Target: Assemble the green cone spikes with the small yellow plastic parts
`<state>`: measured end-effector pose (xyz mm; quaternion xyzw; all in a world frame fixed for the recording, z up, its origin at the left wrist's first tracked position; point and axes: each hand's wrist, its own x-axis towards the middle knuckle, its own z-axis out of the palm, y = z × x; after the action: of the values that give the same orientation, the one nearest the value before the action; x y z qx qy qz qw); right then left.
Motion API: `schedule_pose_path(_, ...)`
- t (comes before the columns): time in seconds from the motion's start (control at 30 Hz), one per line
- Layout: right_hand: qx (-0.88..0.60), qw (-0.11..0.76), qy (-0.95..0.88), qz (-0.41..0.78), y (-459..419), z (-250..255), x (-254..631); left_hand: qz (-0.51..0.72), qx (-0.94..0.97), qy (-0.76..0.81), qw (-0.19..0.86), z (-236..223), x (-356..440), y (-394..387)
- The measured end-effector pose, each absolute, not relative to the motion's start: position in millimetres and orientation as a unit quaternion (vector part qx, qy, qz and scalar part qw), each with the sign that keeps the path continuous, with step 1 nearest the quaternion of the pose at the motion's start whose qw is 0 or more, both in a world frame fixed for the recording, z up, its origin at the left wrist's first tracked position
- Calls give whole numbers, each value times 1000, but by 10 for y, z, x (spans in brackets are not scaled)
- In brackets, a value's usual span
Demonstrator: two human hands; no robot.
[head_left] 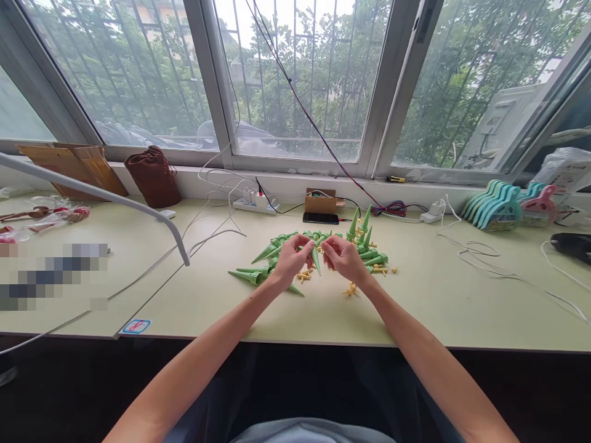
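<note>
My left hand (pixel 292 257) is closed round a green plastic cone spike (pixel 316 259) whose tip points down toward the table. My right hand (pixel 342 258) is closed just to its right, fingertips pinched near the cone's top; what they hold is too small to make out. Below and around both hands lies a pile of green cones (pixel 258 274), some flat, a few standing upright (pixel 364 223). Small yellow plastic pieces (pixel 350 289) are scattered among them on the pale green table (pixel 429 307).
A black phone (pixel 320 218), a small cardboard box (pixel 320 202) and a power strip (pixel 252 203) sit by the window sill. White cables (pixel 480 253) trail right. Teal hangers (pixel 494 206) are far right, a brown pouch (pixel 153 176) far left, a white lamp arm (pixel 92 192) crosses left.
</note>
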<state>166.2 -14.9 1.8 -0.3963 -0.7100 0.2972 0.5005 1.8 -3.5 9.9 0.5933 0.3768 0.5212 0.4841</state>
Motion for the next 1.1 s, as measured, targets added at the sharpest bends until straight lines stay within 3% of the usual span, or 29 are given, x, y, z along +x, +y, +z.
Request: schedule_pose_path(1.1,-445,469,-729,224,-157,24,1667,525,612,407,429,163,35,-95)
